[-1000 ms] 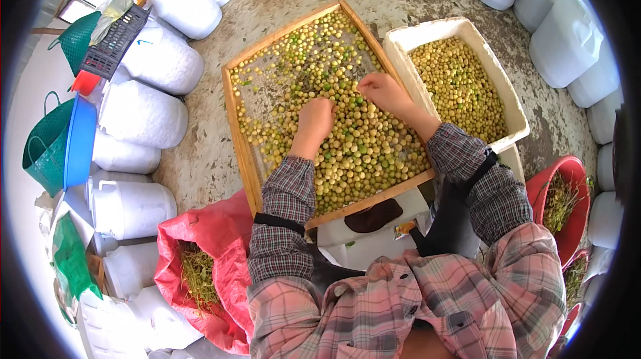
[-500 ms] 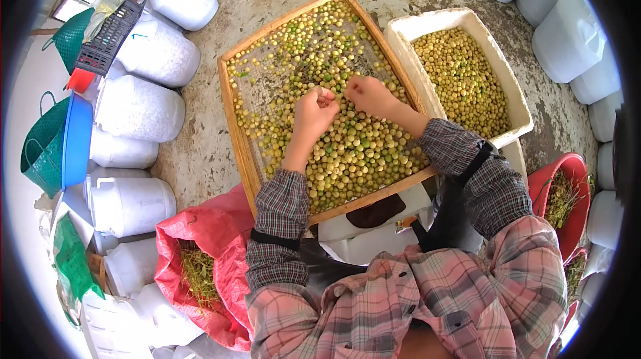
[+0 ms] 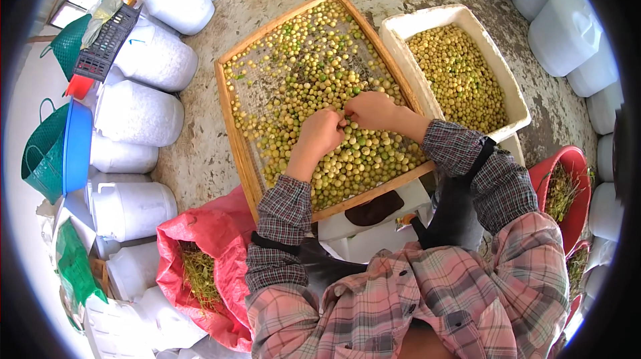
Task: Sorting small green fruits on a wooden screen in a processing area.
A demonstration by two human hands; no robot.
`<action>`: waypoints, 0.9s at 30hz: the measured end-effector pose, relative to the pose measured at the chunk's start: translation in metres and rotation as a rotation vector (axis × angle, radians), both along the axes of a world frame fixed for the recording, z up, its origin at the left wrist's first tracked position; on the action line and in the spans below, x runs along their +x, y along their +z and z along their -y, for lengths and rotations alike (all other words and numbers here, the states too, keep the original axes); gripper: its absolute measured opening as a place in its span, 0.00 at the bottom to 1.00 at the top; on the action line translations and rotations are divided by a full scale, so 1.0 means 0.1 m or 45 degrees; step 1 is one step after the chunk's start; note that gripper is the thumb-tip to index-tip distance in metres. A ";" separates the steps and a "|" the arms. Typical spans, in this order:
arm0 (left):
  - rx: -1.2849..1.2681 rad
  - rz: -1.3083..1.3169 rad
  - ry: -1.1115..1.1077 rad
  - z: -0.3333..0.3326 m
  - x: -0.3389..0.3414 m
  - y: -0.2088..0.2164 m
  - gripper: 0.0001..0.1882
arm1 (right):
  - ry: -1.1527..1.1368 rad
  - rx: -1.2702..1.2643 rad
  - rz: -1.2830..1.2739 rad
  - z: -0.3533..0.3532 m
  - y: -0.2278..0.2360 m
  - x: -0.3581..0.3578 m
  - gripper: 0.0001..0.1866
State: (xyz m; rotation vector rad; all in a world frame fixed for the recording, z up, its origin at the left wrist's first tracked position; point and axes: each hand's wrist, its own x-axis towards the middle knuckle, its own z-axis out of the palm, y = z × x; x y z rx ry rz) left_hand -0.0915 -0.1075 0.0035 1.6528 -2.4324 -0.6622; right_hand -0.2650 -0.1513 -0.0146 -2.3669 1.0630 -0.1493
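Over the wood-framed mesh tray [image 3: 235,133], my two hands meet near the middle of a layer of small round yellow-green fruits [image 3: 360,159]. My left hand [image 3: 320,132] has its fingers pinched together. Facing it, my right hand [image 3: 372,111] is also closed in a pinch, its fingertips touching or almost touching the left ones. Whatever sits between the fingertips is too small and covered to make out. The fruits lie thickest at the near side of the tray and thin out toward the far corner, where the mesh shows.
Right of the tray stands a white foam box [image 3: 514,102] filled with similar fruits. A red sack [image 3: 230,252] of stems lies at the near left, and a red basin [image 3: 577,219] of stems at the right. White plastic barrels [image 3: 137,112] line the left; more jugs [image 3: 564,32] stand far right.
Both hands have moved nearer to me and come together, closing the gap between their fingertips. The view has shifted slightly.
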 end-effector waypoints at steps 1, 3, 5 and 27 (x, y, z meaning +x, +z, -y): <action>-0.004 -0.010 -0.005 0.00 0.02 -0.01 0.08 | 0.027 -0.014 -0.080 0.01 0.00 0.06 0.07; 0.030 -0.041 0.009 -0.01 0.04 -0.01 0.07 | 0.080 -0.037 -0.240 0.04 -0.03 0.14 0.07; 0.104 -0.082 0.049 -0.05 0.05 0.01 0.06 | 0.104 -0.087 -0.209 0.07 -0.10 0.16 0.06; -0.322 -0.220 0.101 -0.49 0.02 -0.12 0.06 | -0.754 1.661 1.255 -0.57 0.13 -0.33 0.15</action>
